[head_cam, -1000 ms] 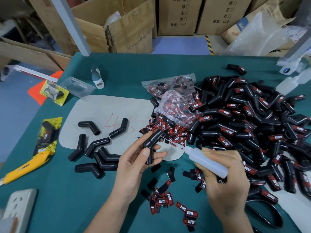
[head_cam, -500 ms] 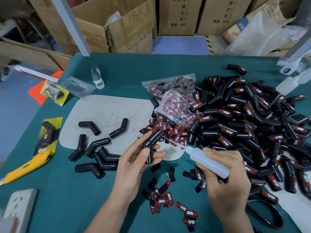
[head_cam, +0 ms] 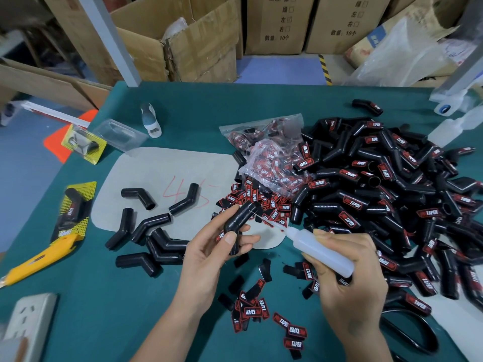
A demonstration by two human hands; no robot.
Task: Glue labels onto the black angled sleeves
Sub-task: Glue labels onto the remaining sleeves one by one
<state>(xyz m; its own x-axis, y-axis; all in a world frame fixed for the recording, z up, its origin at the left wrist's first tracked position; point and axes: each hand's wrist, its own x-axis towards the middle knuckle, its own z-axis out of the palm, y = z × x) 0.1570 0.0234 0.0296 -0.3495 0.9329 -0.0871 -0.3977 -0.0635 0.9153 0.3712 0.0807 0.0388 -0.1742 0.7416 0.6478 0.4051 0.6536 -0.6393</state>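
My left hand [head_cam: 209, 254] grips a black angled sleeve [head_cam: 239, 218], its upper end tilted up to the right, with a red-and-black label pinched against my palm. My right hand [head_cam: 347, 280] grips a translucent glue bottle [head_cam: 318, 248] whose thin needle tip touches the sleeve's upper arm. Several unlabelled sleeves [head_cam: 146, 231] lie to the left on a grey mat [head_cam: 156, 168]. A big heap of labelled sleeves [head_cam: 379, 194] fills the right. Loose labels [head_cam: 261, 307] lie on the green table below my hands, and more [head_cam: 258, 197] spill from a clear bag [head_cam: 271, 158].
A yellow utility knife [head_cam: 39, 257] and a packaged sleeve [head_cam: 74, 207] lie at the left edge, with a white power strip [head_cam: 31, 325] at the lower left. A small glue bottle [head_cam: 150, 120] stands at the back. Cardboard boxes [head_cam: 183, 37] stand behind the table. Black scissors [head_cam: 413, 333] lie lower right.
The glue bottle's tip has edged slightly left onto the sleeve's upper arm. Both hands otherwise stay in place.
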